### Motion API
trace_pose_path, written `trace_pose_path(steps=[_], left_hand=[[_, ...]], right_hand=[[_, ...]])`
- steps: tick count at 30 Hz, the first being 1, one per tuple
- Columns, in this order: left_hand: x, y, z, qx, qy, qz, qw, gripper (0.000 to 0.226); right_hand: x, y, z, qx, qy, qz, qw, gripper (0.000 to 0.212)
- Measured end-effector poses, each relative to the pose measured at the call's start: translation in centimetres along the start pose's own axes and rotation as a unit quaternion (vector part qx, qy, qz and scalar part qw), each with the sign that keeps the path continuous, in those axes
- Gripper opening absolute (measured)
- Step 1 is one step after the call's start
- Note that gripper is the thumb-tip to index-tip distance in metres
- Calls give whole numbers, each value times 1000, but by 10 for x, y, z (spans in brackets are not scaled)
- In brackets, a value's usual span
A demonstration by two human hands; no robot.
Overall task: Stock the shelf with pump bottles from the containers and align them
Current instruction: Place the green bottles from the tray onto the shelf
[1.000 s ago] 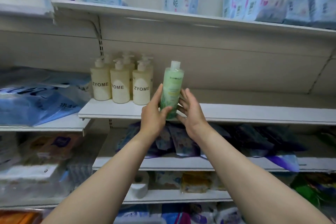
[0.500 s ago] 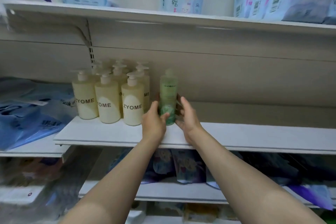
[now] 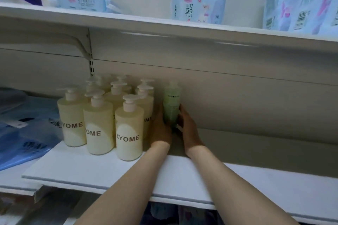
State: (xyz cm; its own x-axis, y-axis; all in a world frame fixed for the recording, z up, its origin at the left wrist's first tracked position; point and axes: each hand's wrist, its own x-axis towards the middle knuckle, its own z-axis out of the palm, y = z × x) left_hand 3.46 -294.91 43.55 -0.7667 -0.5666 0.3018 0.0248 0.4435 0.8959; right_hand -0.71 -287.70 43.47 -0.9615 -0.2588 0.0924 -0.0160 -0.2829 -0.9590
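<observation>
Hands have carried a green bottle (image 3: pixel 171 105) from mid-air to the back of the white shelf (image 3: pixel 113 171), beside the cream ZYOME pump bottles (image 3: pixel 129 129). Left hand (image 3: pixel 161 128) and right hand (image 3: pixel 188 128) grasp its lower half. Placement looks nearly done; release and alignment remain.

Green bottle (image 3: pixel 171 105) base hidden behind hands.

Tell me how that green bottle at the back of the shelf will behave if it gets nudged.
The green bottle looks tall and narrow, so it probably tips easily. Its smooth plastic wall may slip in a loose grip. The left hand and right hand flank its lower part, which likely steadies it beside the cream pump bottles.
</observation>
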Motion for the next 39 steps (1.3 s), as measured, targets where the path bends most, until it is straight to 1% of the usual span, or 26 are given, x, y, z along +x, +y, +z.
trace_pose_path(steps=[3, 6, 8, 11, 15, 19, 23, 29, 31, 34, 37, 39], left_hand=[[7, -4, 6, -59, 7, -11, 998, 56], [5, -1, 4, -42, -4, -11, 999, 62], [0, 0, 2, -24, -5, -23, 999, 63], [-7, 0, 0, -24, 15, -37, 999, 55], [-10, 2, -1, -16, 32, -66, 997, 43], [-6, 1, 2, -39, 3, -79, 996, 49], [0, -2, 4, -45, -17, -94, 994, 53], [10, -7, 5, -68, -28, -105, 992, 54], [12, -9, 7, -63, -30, -112, 991, 56], [14, -13, 12, -66, -37, -113, 991, 57], [16, -15, 15, -65, -39, -115, 990, 58], [16, -17, 16, -65, -38, -116, 990, 58]], right_hand=[[8, 5, -3, 12, -7, -16, 1000, 29], [11, 10, -6, 27, 4, -20, 999, 29], [9, 12, -9, 50, 33, -16, 998, 30], [10, 15, -9, 48, 65, -19, 997, 29], [9, 16, -7, 55, 90, -14, 994, 39], [11, 18, -9, 51, 71, -8, 996, 31], [10, 17, -6, 30, 29, -8, 999, 22], [11, 20, -3, -1, -4, 4, 1000, 20], [13, 23, -3, -6, -4, 12, 1000, 20], [15, 26, -3, -22, -12, 23, 999, 29], [15, 27, -3, -57, -17, 19, 998, 29], [15, 26, -3, -68, -16, 22, 997, 32]])
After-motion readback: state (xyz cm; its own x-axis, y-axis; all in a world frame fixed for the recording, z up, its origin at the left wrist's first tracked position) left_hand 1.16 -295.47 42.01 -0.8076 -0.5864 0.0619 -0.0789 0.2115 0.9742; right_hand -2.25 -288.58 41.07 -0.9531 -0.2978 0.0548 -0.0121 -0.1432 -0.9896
